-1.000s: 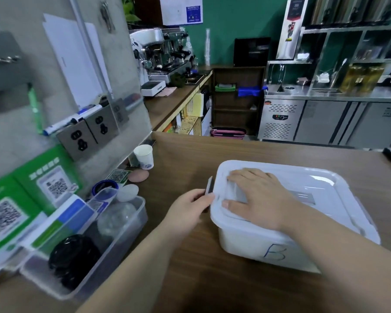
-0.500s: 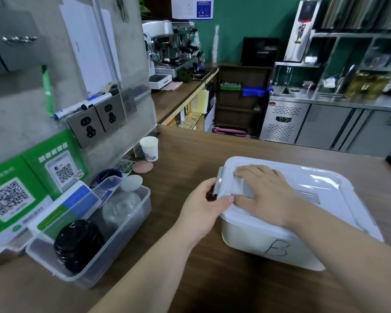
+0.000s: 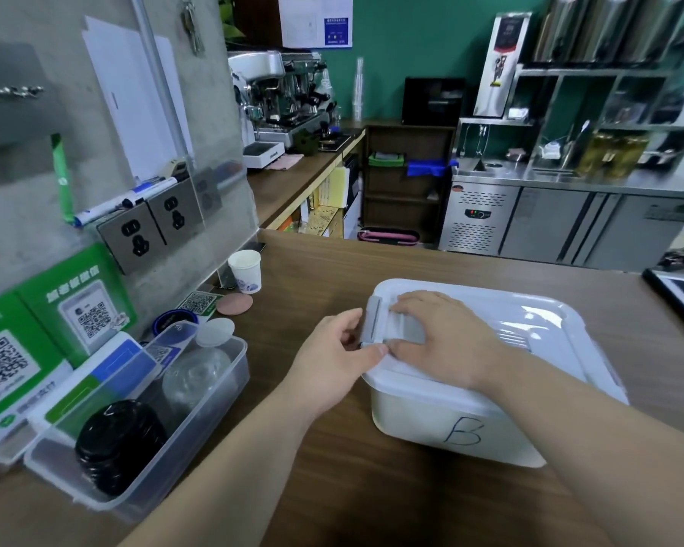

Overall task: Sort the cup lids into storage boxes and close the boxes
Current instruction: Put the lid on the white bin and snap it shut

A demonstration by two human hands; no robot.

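A white storage box (image 3: pixel 443 420) marked "B" stands on the wooden counter with its white lid (image 3: pixel 530 329) on top. My right hand (image 3: pixel 447 345) lies flat on the lid's left end, pressing down. My left hand (image 3: pixel 332 357) grips the grey latch (image 3: pixel 374 325) at the box's left side, thumb on its lower edge; the latch is folded against the lid's edge. A clear open box (image 3: pixel 198 424) at the left holds a stack of black lids (image 3: pixel 115 448) and a stack of clear dome lids (image 3: pixel 194 373).
A paper cup (image 3: pixel 246 271), a round pink coaster (image 3: pixel 234 303) and QR-code signs (image 3: pixel 1 369) sit along the wall at the left. A dark tray edge (image 3: pixel 676 294) lies at the far right. Behind the counter are an espresso machine (image 3: pixel 281 96) and steel cabinets (image 3: pixel 569 227).
My left hand has swung the grey latch from sticking out upright to folded onto the lid's left edge. My right hand has stayed pressed on the lid.
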